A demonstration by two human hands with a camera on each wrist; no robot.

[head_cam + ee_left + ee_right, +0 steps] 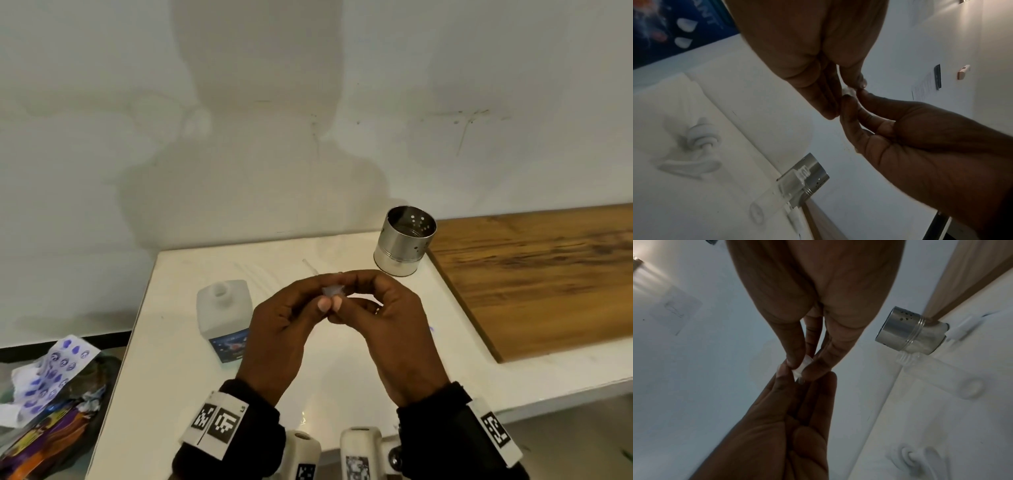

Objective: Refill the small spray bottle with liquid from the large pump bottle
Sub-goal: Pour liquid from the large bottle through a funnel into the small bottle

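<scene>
Hands raised together above table (178,342), left hand (284,329) and right hand (394,325) fingertips pinching small white piece (332,292)

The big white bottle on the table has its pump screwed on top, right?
No. The big white bottle stands on the table with its neck open, as the head view shows. The pump lies on the table by itself.

Large pump bottle (226,317): white, square, blue label, upright at tabletop left, neck open. Pump head (694,151) lies detached. Clear small spray bottle (774,196) lies sideways beside it.
</scene>
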